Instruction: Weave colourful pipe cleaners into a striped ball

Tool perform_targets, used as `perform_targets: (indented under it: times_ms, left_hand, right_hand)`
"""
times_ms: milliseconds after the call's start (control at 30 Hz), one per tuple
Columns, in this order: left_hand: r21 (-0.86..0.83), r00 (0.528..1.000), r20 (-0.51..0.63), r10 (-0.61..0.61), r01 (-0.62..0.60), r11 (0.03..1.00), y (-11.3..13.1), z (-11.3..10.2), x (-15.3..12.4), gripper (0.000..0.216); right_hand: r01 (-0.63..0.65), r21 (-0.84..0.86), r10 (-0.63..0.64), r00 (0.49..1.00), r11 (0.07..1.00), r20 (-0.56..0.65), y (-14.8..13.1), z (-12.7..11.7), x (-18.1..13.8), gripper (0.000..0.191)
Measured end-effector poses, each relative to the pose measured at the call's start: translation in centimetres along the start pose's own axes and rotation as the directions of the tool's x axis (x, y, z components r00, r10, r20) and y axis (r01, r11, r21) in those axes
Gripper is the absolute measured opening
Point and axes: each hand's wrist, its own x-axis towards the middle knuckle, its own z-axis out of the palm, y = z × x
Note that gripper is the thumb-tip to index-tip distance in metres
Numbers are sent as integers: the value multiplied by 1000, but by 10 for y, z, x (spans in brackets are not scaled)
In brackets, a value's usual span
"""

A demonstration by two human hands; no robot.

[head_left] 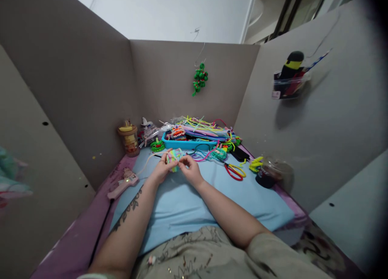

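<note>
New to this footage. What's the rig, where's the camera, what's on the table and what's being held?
No machine here: one person works bare-handed. The single picture comes from a camera on their head, looking forward and down, so their forearms enter from the bottom.

The left hand holds a small, pastel, multicolored piece; the right hand has its fingertips at the edge of it, though whether they grip is unclear.

A light blue cloth covers much of the table. Toward the back is a blue tray with colorful strands heaped there. What look like red-handled scissors lie to the right.
</note>
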Motion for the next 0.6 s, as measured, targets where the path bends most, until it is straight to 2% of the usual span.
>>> perform_targets:
  times_ms: [67,167,433,533,600]
  left_hand:
    - [50,998,-12,69,-69,996,0,1,0,86]
    - [118,995,-6,103,-101,988,-1,2,-1,87]
    - [239,991,-42,124,-111,965,-3,1,-1,81]
    - [256,988,-48,148,-131,958,-5,1,1,76]
    - [267,985,-47,167,-148,952,-6,1,2,73]
  right_hand:
    - [44,-88,-47,998,995,-33,1,-3,1,5]
    - [124,-207,-136,990,970,-45,3,-8,4,7]
    - [310,-504,-331,942,806,49,-4,-15,4,9]
    - [319,-550,-355,934,772,42,-5,-13,3,9]
    - [266,-536,-331,943,801,-27,-3,-10,3,8]
